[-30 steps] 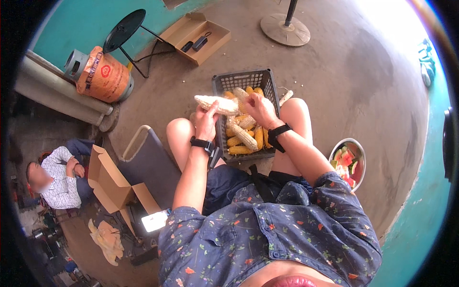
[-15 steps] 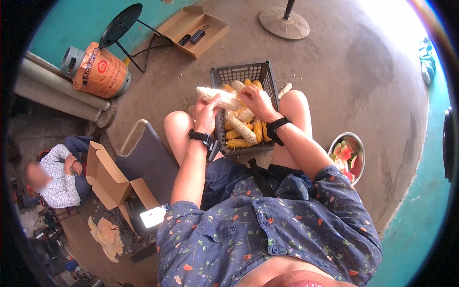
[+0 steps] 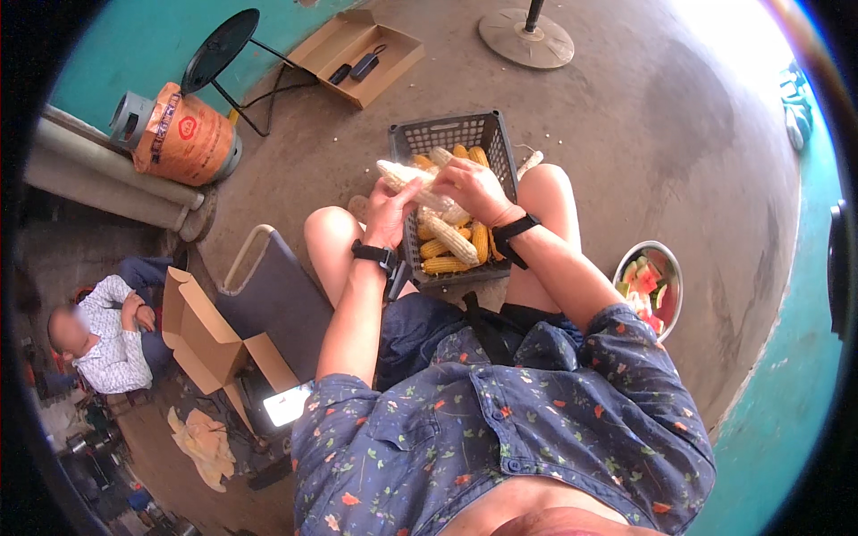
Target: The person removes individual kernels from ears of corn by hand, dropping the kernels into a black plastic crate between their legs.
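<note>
A pale corn cob (image 3: 395, 172) is gripped by my left hand (image 3: 390, 213), its tip pointing up and left over the crate. The fingers of my right hand (image 3: 475, 191) are closed on the cob's other end, which they partly hide. Under both hands stands a black plastic crate (image 3: 407, 141), between my knees. Inside it lie several yellow corn cobs (image 3: 449, 266) and some paler ones, among them a whitish cob (image 3: 450, 238) slanting below my hands. Black bands circle both wrists.
To the right sits a metal bowl (image 3: 676, 268) of watermelon pieces. One pale cob (image 3: 530, 164) lies beside the crate. Farther off are a fan-like round base (image 3: 527, 40), an open cardboard box (image 3: 393, 76) and a gas cylinder (image 3: 188, 138). A seated person (image 3: 116, 330) is at the left.
My right hand has moved slightly left and down, closer along the cob. My left hand still holds the cob, shifted a little to the right.
</note>
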Action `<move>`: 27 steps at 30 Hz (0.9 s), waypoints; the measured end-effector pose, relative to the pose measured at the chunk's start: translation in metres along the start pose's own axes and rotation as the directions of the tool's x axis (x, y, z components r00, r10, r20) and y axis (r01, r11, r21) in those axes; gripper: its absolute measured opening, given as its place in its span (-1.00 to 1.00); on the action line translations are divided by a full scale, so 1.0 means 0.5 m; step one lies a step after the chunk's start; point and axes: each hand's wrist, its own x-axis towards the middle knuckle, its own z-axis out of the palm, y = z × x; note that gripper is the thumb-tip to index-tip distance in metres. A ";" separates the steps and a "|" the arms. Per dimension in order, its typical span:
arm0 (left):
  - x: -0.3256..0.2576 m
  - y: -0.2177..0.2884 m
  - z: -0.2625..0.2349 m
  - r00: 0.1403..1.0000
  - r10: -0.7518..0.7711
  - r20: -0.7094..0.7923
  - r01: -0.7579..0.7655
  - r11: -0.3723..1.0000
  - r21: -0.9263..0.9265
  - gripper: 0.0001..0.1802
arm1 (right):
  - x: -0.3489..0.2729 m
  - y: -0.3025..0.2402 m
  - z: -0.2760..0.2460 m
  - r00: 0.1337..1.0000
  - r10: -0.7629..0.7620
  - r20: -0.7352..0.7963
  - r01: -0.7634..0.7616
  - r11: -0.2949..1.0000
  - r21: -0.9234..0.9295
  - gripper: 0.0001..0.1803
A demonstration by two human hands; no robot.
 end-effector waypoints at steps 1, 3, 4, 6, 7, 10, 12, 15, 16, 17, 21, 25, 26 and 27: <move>0.000 0.001 -0.001 1.000 -0.004 -0.005 0.004 1.000 -0.005 -0.66 | 0.000 -0.003 -0.001 1.000 -0.001 -0.001 0.001 1.000 0.001 -0.89; 0.002 -0.003 -0.002 1.000 0.003 -0.013 -0.003 1.000 -0.002 -0.66 | -0.002 -0.007 -0.003 0.999 0.030 0.029 -0.030 1.000 -0.001 -0.88; 0.003 -0.005 -0.003 1.000 0.009 -0.021 -0.009 1.000 0.001 -0.67 | -0.003 -0.008 -0.002 0.999 0.029 0.028 -0.029 1.000 -0.001 -0.88; 0.004 -0.008 -0.003 1.000 0.007 -0.013 -0.007 1.000 0.010 -0.66 | -0.003 -0.010 -0.001 0.993 0.118 0.024 -0.120 0.990 0.072 -0.87; 0.005 -0.008 -0.002 1.000 0.003 -0.006 -0.003 1.000 0.018 -0.66 | -0.002 -0.010 -0.001 0.993 0.119 0.023 -0.120 0.990 0.072 -0.87; 0.006 -0.009 -0.004 1.000 -0.008 0.005 0.007 0.999 0.044 -0.60 | 0.000 -0.011 -0.001 0.988 0.147 0.052 -0.148 0.988 0.031 -0.87; 0.005 -0.008 -0.001 1.000 -0.007 -0.005 0.007 1.000 0.018 -0.63 | 0.000 -0.011 0.000 0.989 0.145 0.029 -0.145 0.989 0.024 -0.87; 0.006 -0.008 -0.002 1.000 0.003 -0.024 -0.003 1.000 -0.014 -0.65 | -0.001 -0.008 -0.002 0.993 0.115 0.034 -0.117 0.989 0.091 -0.88; 0.008 -0.008 -0.006 0.999 0.011 -0.034 -0.011 1.000 -0.019 -0.64 | -0.001 -0.008 -0.002 0.993 0.110 0.036 -0.113 0.989 0.091 -0.88; 0.011 -0.008 -0.010 0.999 0.015 -0.036 -0.015 1.000 -0.021 -0.64 | -0.002 -0.009 -0.001 0.986 0.167 -0.005 -0.166 0.982 0.092 -0.88; 0.016 -0.009 -0.023 0.997 0.046 -0.060 -0.049 0.997 -0.053 -0.60 | 0.001 -0.002 -0.001 0.933 0.319 -0.164 -0.317 0.948 0.040 -0.86; 0.013 -0.009 -0.024 0.981 0.103 -0.166 -0.118 0.990 -0.083 -0.65 | -0.002 0.009 -0.006 0.902 0.375 -0.215 -0.377 0.926 0.034 -0.84; 0.014 -0.007 -0.025 0.981 0.103 -0.165 -0.118 0.990 -0.083 -0.65 | -0.003 0.011 -0.007 0.888 0.418 -0.191 -0.428 0.904 -0.013 -0.81; 0.014 -0.007 -0.027 0.979 0.096 -0.178 -0.117 0.987 -0.111 -0.64 | -0.005 0.013 -0.009 0.872 0.460 -0.169 -0.475 0.878 -0.060 -0.78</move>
